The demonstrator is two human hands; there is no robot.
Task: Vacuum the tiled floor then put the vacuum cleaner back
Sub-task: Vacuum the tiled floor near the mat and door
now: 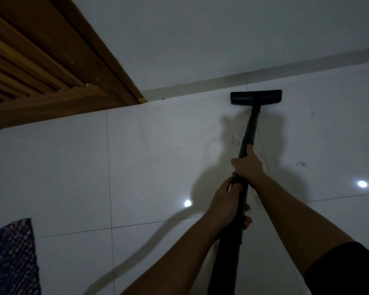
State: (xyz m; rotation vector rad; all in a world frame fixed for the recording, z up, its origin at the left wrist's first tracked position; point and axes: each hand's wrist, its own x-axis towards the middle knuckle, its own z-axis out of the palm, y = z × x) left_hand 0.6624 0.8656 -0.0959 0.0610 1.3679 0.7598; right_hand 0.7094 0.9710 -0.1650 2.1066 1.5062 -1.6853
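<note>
Dimly lit, L grip (226, 198), R grip (249, 165) round vac wand (251, 126), near end cropped

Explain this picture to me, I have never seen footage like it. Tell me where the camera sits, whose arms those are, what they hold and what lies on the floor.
There is no machine here: a person wears one wide-angle camera on the head, looking forward and down, so both arms are that person's own. The right hand grips the black vacuum tube farther along; the left hand grips it nearer the body. At the tube's end the flat nozzle sits on the white tiled floor, close to the wall. A slatted wooden door is at upper left, a patterned mat lies at lower left. The two bright spots look like reflected lights.
</note>
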